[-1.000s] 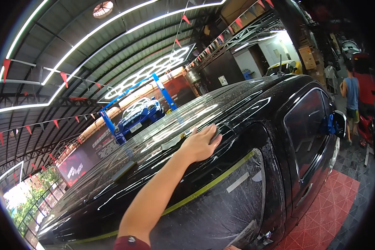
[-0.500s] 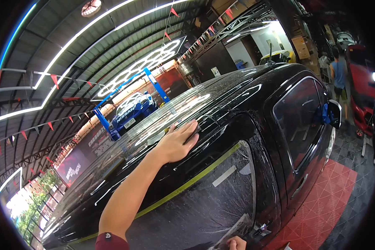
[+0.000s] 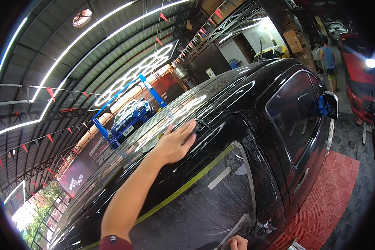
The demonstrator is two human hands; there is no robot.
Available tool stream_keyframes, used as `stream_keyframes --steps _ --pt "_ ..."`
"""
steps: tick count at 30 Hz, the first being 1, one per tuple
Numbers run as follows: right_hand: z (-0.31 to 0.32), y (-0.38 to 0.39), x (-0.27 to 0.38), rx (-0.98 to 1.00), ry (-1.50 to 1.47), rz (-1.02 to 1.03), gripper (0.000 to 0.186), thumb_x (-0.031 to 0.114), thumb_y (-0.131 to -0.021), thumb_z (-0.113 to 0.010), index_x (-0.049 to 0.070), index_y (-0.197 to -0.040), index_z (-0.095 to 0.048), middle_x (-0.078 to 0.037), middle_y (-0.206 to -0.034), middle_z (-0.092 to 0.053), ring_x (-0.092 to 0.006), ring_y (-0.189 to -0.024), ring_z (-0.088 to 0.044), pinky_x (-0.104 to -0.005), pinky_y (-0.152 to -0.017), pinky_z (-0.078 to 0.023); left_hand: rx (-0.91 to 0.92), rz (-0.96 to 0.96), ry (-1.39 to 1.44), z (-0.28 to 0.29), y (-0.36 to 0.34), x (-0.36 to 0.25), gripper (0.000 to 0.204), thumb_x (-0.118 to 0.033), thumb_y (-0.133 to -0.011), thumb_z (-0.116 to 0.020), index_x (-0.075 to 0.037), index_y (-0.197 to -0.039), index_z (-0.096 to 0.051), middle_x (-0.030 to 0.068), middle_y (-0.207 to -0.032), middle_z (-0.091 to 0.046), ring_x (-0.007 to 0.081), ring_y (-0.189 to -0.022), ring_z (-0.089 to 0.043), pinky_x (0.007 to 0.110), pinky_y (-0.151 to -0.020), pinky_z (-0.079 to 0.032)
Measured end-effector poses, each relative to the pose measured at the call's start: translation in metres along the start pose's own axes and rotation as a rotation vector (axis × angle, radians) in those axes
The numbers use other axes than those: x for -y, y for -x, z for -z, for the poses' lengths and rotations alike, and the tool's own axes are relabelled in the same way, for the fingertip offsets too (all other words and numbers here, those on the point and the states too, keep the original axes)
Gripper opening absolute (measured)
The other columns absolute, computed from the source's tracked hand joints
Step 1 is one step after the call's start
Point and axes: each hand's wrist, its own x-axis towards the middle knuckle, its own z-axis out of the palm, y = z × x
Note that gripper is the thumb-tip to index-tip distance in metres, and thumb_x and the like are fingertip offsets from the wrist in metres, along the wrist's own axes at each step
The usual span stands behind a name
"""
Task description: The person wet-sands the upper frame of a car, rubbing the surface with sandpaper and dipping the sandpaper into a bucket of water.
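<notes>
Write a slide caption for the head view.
Left hand laid high on a black vehicle, right hand lower, near a plastic-covered window.

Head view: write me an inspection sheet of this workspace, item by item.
Surface: black vehicle roof, glossy, speckled, reflecting lights.
Job's things: clear sheeting over the side window; yellow-green tape along its upper edge.
Clutter: cardboard boxes stacked in the background.
Hands: left hand laid on the roof edge, a dark piece under it hard to make out; right hand near the sheeting, cut off by the lower edge, grip unclear.
Cables: nothing seen near the hands.
Surroundings: blue car at a blue lift; red car; person in blue top; red mat.
</notes>
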Motion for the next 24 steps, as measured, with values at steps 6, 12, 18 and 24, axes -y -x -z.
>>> stream_keyframes --steps 6,12,18,24 --pt "-0.007 -0.005 -0.021 -0.038 -0.062 -0.076 0.026 0.016 -0.097 -0.055 0.002 -0.086 -0.074 -0.015 -0.077 -0.07 -0.0287 -0.068 -0.067 -0.0395 -0.066 -0.053 -0.059 -0.161 -0.154 0.007 -0.006 -0.007 0.058 -0.039 -0.115 -0.038 -0.014 -0.167 -0.029 0.0072 -0.174 -0.035 0.0307 -0.157 -0.039 0.059 -0.132 -0.019" --pt "-0.025 -0.003 -0.04 -0.064 -0.031 0.036 0.025 0.013 -0.092 -0.056 0.003 -0.079 -0.075 -0.014 -0.07 -0.068 -0.0261 -0.061 -0.067 -0.0374 -0.059 -0.051 -0.132 -0.288 -0.26 0.005 0.013 -0.006 0.056 -0.031 -0.112 -0.048 -0.013 -0.164 -0.037 0.0066 -0.172 -0.039 0.0329 -0.155 -0.041 0.063 -0.129 -0.023" --pt "-0.015 -0.007 -0.022 -0.057 -0.032 0.065 0.025 0.012 -0.093 -0.056 0.003 -0.078 -0.074 -0.013 -0.071 -0.069 -0.026 -0.061 -0.067 -0.0374 -0.059 -0.051 -0.124 -0.315 -0.298 0.01 -0.001 -0.016 0.052 -0.026 -0.111 -0.052 -0.015 -0.161 -0.046 0.0026 -0.172 -0.039 0.0331 -0.158 -0.037 0.063 -0.129 -0.02" --pt "-0.009 0.003 -0.029 -0.111 -0.038 -0.026 0.023 0.011 -0.093 -0.056 0.003 -0.079 -0.074 -0.013 -0.072 -0.069 -0.0263 -0.06 -0.066 -0.0375 -0.059 -0.051 -0.09 -0.37 -0.336 0.017 -0.011 -0.026 0.052 -0.028 -0.111 -0.051 -0.014 -0.16 -0.047 0.0014 -0.172 -0.04 0.0357 -0.157 -0.037 0.064 -0.13 -0.017"
